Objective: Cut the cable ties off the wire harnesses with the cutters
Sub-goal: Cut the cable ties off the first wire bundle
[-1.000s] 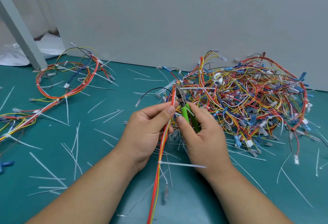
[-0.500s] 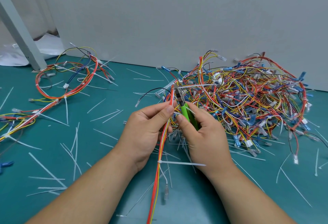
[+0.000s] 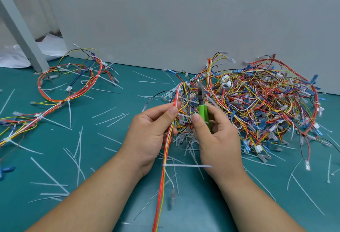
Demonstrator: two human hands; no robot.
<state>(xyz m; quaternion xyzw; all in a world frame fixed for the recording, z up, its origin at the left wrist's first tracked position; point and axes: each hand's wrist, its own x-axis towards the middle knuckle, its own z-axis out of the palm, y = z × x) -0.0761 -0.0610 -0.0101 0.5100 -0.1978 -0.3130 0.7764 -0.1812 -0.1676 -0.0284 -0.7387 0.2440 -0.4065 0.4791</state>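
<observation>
The cutters (image 3: 203, 111), green-handled, stand nearly upright in the right hand (image 3: 217, 138), whose grip is curled round the handles. The metal head points to 12 o'clock and is blurred, so I cannot tell how its blades stand. At 9 o'clock of the cutters, the left hand (image 3: 150, 132) holds a harness (image 3: 161, 185) of red, orange, yellow and white wires, its grip clamped on them between thumb and fingers. 1 white cable tie (image 3: 187, 166) sits on that harness below the hand, its tail pointing to 3 o'clock. A big tangle of harnesses (image 3: 261, 103) lies on the teal bench (image 3: 127, 101) at 2 o'clock and 1 looped harness (image 3: 73, 86) at 10 o'clock, with cut ties (image 3: 49, 175) scattered around.
</observation>
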